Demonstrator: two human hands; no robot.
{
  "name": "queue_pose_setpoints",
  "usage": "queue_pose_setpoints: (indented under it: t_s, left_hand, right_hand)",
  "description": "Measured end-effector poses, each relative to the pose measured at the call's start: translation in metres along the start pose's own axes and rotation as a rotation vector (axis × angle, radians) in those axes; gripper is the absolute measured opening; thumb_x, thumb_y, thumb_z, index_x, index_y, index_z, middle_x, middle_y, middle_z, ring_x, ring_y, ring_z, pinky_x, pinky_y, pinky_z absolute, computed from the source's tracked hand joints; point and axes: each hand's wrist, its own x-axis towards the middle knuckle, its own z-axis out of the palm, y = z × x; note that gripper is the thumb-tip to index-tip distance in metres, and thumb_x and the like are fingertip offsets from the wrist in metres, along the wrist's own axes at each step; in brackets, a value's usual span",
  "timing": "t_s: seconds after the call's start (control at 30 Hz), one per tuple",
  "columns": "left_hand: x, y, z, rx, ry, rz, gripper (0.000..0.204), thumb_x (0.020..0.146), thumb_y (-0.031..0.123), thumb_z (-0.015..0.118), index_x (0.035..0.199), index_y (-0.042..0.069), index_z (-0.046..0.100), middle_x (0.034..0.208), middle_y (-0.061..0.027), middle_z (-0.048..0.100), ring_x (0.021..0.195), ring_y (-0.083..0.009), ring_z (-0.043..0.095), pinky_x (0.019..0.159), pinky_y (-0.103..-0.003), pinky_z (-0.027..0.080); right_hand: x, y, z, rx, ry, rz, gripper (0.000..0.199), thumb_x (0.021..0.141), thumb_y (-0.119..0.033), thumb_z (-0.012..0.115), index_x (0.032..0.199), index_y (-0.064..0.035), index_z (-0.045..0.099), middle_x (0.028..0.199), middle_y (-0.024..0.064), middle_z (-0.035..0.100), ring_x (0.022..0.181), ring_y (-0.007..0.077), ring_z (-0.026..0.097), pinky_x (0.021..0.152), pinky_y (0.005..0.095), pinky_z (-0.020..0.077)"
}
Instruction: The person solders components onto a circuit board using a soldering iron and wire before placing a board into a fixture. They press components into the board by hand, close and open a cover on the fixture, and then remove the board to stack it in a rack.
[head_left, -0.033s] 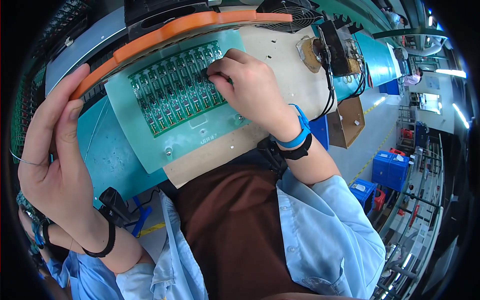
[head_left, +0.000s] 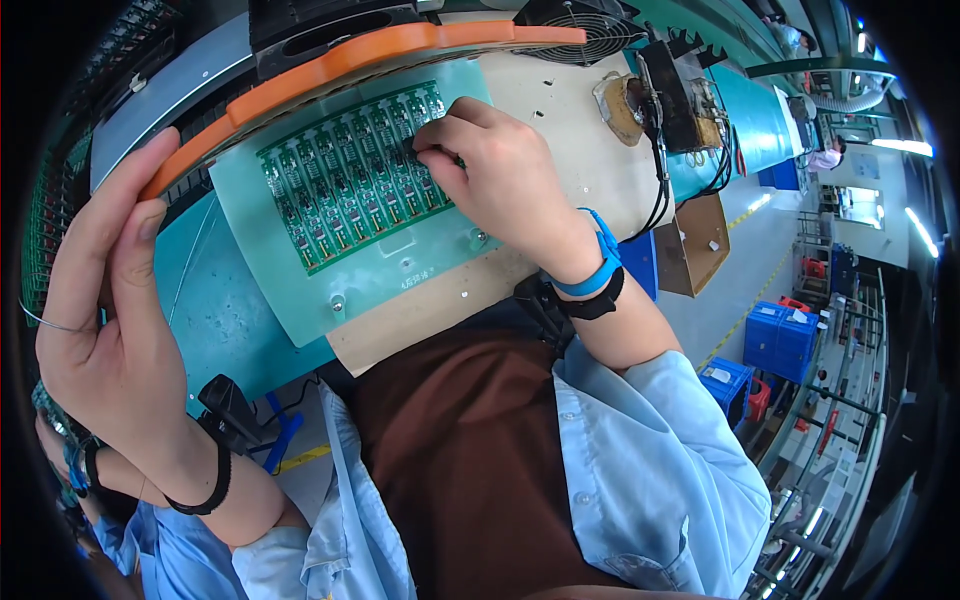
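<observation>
My left hand is closed on the near left end of a long orange frame, pinching it between thumb and fingers. The frame is tilted up on edge, its far end reaching past the board. Behind it lies a green circuit board panel with rows of small parts, resting in a pale green fixture plate. My right hand is down at the panel's right edge, fingers curled and pressed together. Whatever is in its fingertips is hidden; a bit of something dark shows beside them. A blue wrist strap is on my right wrist.
Brown paper covers part of the teal bench. At the far right stand a black device with cables and a fan grille. A cardboard box is right of the bench. A co-worker's forearm shows lower left.
</observation>
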Motion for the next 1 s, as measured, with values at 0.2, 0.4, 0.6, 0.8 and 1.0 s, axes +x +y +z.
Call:
queue_pose_setpoints:
  t_s: [0.2, 0.4, 0.6, 0.8, 1.0]
  left_hand:
    - [0.0008, 0.0002, -0.0001, -0.015, -0.007, 0.001, 0.026, 0.105, 0.004, 0.061, 0.129, -0.001, 0.072, 0.125, -0.0139, 0.075, 0.113, -0.0166, 0.072, 0.098, -0.025, 0.057]
    - [0.0009, -0.0006, -0.0008, -0.008, -0.011, 0.008, 0.026, 0.105, 0.002, 0.06, 0.129, -0.002, 0.072, 0.125, -0.0142, 0.075, 0.113, -0.0168, 0.072, 0.098, -0.026, 0.057]
    - [0.0003, 0.0008, -0.0003, -0.005, -0.008, 0.0, 0.026, 0.105, 0.001, 0.06, 0.129, -0.002, 0.072, 0.125, -0.0143, 0.075, 0.113, -0.0167, 0.072, 0.098, -0.025, 0.057]
    - [-0.0003, 0.0006, 0.0003, -0.021, -0.006, -0.004, 0.026, 0.105, 0.002, 0.061, 0.128, -0.002, 0.072, 0.125, -0.0141, 0.075, 0.113, -0.0162, 0.072, 0.098, -0.025, 0.056]
    - [-0.0004, 0.0009, 0.0011, -0.011, 0.007, 0.0, 0.026, 0.105, 0.003, 0.062, 0.128, -0.002, 0.072, 0.125, -0.0139, 0.076, 0.112, -0.0152, 0.072, 0.098, -0.024, 0.056]
  right_hand:
    - [0.0012, 0.0014, 0.0027, -0.064, 0.009, -0.074, 0.011, 0.084, -0.009, 0.074, 0.094, -0.0123, 0.077, 0.087, 0.008, 0.067, 0.075, 0.0315, 0.068, 0.066, 0.042, 0.057]
    - [0.0026, 0.0027, -0.0005, -0.029, -0.01, -0.071, 0.011, 0.085, -0.008, 0.073, 0.094, -0.012, 0.077, 0.086, 0.008, 0.066, 0.076, 0.0315, 0.068, 0.066, 0.0419, 0.0569]
    - [0.0011, 0.002, -0.0009, -0.006, 0.014, -0.042, 0.01, 0.086, -0.008, 0.073, 0.095, -0.0118, 0.077, 0.085, 0.008, 0.066, 0.076, 0.0313, 0.068, 0.067, 0.0417, 0.0569]
    - [0.001, 0.0015, -0.0026, 0.006, 0.032, -0.022, 0.009, 0.086, -0.01, 0.074, 0.095, -0.0117, 0.077, 0.085, 0.0083, 0.066, 0.076, 0.0315, 0.069, 0.067, 0.0418, 0.0569]
    - [0.0028, -0.0038, -0.0022, 0.025, 0.018, -0.037, 0.008, 0.086, -0.012, 0.075, 0.094, -0.0112, 0.076, 0.086, 0.0087, 0.066, 0.076, 0.0318, 0.069, 0.067, 0.0421, 0.0573]
